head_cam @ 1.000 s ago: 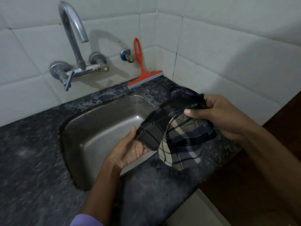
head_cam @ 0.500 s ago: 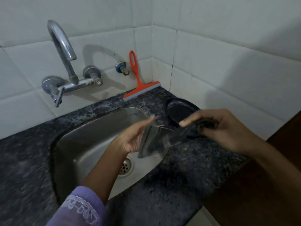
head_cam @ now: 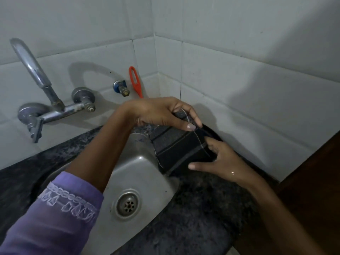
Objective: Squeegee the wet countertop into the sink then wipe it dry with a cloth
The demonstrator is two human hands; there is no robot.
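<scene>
Leaning upright against wall, squeegee [head_cam: 135, 81] handle points up

The left hand [head_cam: 161, 112] is hiding the squeegee [head_cam: 135, 80] blade; the cloth [head_cam: 181, 150] is covering the countertop [head_cam: 202, 208] corner.

left hand [head_cam: 161, 112] and right hand [head_cam: 223, 161] gripping dark cloth [head_cam: 181, 150]; beside sink [head_cam: 139, 168]

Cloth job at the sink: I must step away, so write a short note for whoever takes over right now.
Left hand: pinching the far edge of the dark checked cloth.
Right hand: gripping its near edge.
Cloth sits folded on the granite countertop, at the sink corner.
Orange squeegee leans on the wall tiles behind, put aside.
Done: squeegeeing, apparently.
Left: wipe the countertop dry.
</scene>
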